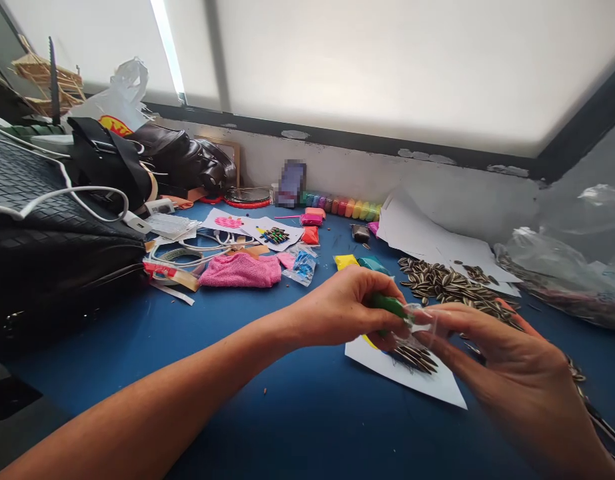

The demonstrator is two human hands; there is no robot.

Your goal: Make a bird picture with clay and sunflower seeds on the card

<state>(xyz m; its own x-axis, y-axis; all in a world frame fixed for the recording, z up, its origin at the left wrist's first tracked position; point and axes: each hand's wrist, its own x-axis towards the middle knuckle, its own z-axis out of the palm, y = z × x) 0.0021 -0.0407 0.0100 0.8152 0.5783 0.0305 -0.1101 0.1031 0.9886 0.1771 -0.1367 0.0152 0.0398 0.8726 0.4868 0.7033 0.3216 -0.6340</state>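
Between my hands is a clear plastic packet of green modelling clay (pixel 389 305). My left hand (pixel 350 303) is closed around its green part. The fingertips of my right hand (pixel 507 357) pinch the packet's clear plastic end (pixel 421 320). Below them lies a white paper sheet (pixel 435 388) with striped sunflower seeds (pixel 415 358) and a bit of yellow on it, partly hidden by my hands. Just beyond my left hand sit a yellow clay packet (pixel 346 261) and a teal one (pixel 373 265). A heap of sunflower seeds (pixel 445 283) spreads behind my right hand.
A pink cloth (pixel 241 270), a blue clay packet (pixel 304 267), a tape roll and white cables lie left of centre. A black bag (pixel 52 247) fills the left side. White papers (pixel 412 230) and a plastic bag (pixel 562 273) stand back right. Colourful clay packets (pixel 342 205) line the wall.
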